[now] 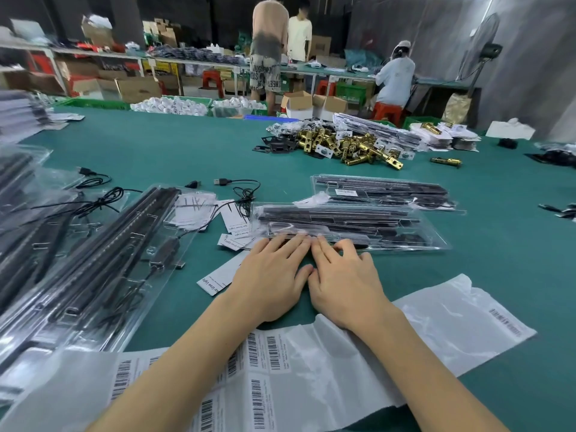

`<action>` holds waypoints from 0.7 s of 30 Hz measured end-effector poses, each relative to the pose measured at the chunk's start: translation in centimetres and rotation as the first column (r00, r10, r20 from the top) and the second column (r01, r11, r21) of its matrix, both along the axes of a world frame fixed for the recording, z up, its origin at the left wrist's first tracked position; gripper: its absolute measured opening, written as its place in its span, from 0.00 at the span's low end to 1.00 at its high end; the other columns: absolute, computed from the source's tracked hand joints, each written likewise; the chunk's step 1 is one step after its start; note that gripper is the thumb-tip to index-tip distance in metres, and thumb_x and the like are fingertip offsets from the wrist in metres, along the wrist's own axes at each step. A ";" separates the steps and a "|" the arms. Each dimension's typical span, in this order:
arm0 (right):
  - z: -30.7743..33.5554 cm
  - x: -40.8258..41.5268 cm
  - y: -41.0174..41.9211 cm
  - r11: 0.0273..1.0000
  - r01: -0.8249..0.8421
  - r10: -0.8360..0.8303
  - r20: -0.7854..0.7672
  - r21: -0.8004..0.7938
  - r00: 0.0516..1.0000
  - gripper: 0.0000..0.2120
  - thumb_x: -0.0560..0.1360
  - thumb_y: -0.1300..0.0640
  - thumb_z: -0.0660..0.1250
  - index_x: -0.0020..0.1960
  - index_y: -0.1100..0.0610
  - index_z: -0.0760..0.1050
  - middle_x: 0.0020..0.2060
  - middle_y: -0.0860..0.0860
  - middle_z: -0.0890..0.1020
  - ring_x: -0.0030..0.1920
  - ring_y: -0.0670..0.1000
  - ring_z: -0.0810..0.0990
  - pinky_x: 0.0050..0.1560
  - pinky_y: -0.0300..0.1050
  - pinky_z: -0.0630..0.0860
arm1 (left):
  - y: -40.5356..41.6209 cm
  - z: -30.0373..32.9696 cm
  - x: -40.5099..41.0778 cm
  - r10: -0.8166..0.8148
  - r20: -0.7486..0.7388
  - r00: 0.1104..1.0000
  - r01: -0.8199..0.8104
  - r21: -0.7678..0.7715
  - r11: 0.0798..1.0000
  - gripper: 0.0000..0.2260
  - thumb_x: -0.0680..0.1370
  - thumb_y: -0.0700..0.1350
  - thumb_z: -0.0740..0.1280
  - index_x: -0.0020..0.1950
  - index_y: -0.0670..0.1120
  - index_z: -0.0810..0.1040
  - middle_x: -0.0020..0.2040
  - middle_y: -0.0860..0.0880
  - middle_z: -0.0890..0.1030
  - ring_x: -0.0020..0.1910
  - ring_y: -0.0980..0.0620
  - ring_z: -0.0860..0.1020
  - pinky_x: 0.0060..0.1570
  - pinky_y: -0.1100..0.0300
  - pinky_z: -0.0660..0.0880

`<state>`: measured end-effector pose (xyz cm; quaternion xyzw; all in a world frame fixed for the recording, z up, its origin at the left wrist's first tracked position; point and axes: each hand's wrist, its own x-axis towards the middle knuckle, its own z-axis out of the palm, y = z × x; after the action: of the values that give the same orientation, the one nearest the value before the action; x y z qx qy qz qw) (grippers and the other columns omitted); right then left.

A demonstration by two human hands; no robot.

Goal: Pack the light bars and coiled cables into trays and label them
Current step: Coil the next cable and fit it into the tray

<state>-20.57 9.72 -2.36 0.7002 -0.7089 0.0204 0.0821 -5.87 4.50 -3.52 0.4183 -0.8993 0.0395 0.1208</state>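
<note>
Head view: left hand (270, 277) and right hand (344, 280) press flat on the tray (349, 227); uneven pressure could probably crease the label.

The table (187, 145) is covered in matt green cloth-like material. The trays (352, 226) are clear glossy plastic over matt black light bars (336, 218), and the barcode label sheet (265, 397) is white paper on a shiny, wrinkled backing. The lock parts (352, 148) are polished brass-coloured metal
</note>
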 end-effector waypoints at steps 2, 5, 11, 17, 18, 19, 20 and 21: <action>0.1 -0.2 0.1 1.000 -0.026 0.026 0.000 0.002 1.000 0.29 0.83 0.46 0.46 0.82 0.52 0.50 0.81 0.45 0.55 0.72 0.53 0.60 0.64 0.52 0.65 | 0.0 0.0 -0.1 0.007 0.005 1.000 -0.007 0.004 1.000 0.27 0.84 0.59 0.45 0.82 0.52 0.52 0.81 0.55 0.55 0.80 0.53 0.53 0.77 0.54 0.51; 0.1 -0.7 0.8 0.998 -0.063 0.063 0.028 0.006 0.998 0.29 0.83 0.46 0.48 0.82 0.51 0.51 0.81 0.44 0.55 0.73 0.51 0.59 0.65 0.50 0.64 | 0.1 0.1 -0.1 0.037 -0.003 0.999 -0.037 0.007 0.999 0.28 0.83 0.62 0.45 0.82 0.52 0.54 0.81 0.56 0.57 0.79 0.54 0.55 0.77 0.55 0.51; 0.3 -0.5 1.0 0.997 -0.068 0.074 0.177 -0.040 0.981 0.29 0.79 0.48 0.55 0.80 0.52 0.60 0.78 0.45 0.64 0.74 0.50 0.60 0.69 0.46 0.64 | 0.1 0.2 -0.4 0.062 -0.037 0.997 -0.061 0.018 0.998 0.28 0.83 0.62 0.45 0.81 0.53 0.57 0.80 0.57 0.59 0.79 0.56 0.56 0.76 0.57 0.50; 0.0 0.0 1.2 1.000 -0.029 0.030 0.140 -0.007 0.990 0.30 0.81 0.46 0.49 0.82 0.53 0.52 0.81 0.46 0.55 0.75 0.50 0.56 0.70 0.49 0.61 | 0.3 0.2 -0.6 0.066 -0.050 0.997 -0.065 0.030 0.997 0.27 0.84 0.60 0.45 0.81 0.51 0.57 0.80 0.55 0.59 0.79 0.55 0.56 0.76 0.56 0.50; 0.0 0.0 1.1 1.000 -0.029 0.030 0.126 -0.007 0.992 0.30 0.81 0.46 0.49 0.82 0.52 0.51 0.81 0.46 0.54 0.75 0.50 0.56 0.69 0.49 0.62 | 0.3 0.3 -0.6 0.055 -0.042 0.998 -0.054 0.030 0.998 0.27 0.84 0.59 0.45 0.81 0.51 0.57 0.81 0.54 0.59 0.79 0.54 0.55 0.76 0.56 0.50; 0.0 0.0 1.1 1.000 -0.029 0.030 0.109 -0.009 0.994 0.30 0.81 0.46 0.48 0.82 0.52 0.51 0.81 0.45 0.54 0.74 0.51 0.57 0.69 0.49 0.63 | 0.3 0.3 -0.6 0.043 -0.034 0.999 -0.042 0.032 0.999 0.27 0.85 0.58 0.44 0.81 0.50 0.56 0.81 0.53 0.58 0.80 0.53 0.54 0.77 0.56 0.49; 0.0 0.0 1.1 0.999 -0.029 0.030 0.095 -0.013 0.995 0.30 0.81 0.46 0.48 0.82 0.52 0.50 0.81 0.45 0.54 0.74 0.51 0.57 0.68 0.49 0.63 | 0.3 0.4 -0.7 0.029 -0.025 0.999 -0.028 0.034 0.999 0.27 0.85 0.58 0.44 0.81 0.48 0.55 0.81 0.52 0.58 0.80 0.53 0.53 0.77 0.55 0.48; 0.0 0.1 1.0 0.999 -0.028 0.030 0.088 -0.017 0.996 0.30 0.82 0.46 0.47 0.82 0.52 0.50 0.81 0.45 0.54 0.73 0.51 0.58 0.67 0.49 0.63 | 0.2 0.4 -0.7 0.016 -0.015 1.000 -0.015 0.029 0.999 0.27 0.85 0.57 0.44 0.81 0.47 0.55 0.81 0.51 0.58 0.80 0.52 0.53 0.78 0.55 0.47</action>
<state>-20.48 10.77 -2.35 0.7082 -0.7014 0.0579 0.0561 -6.60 4.70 -3.09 0.4273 -0.8956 0.0241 0.1214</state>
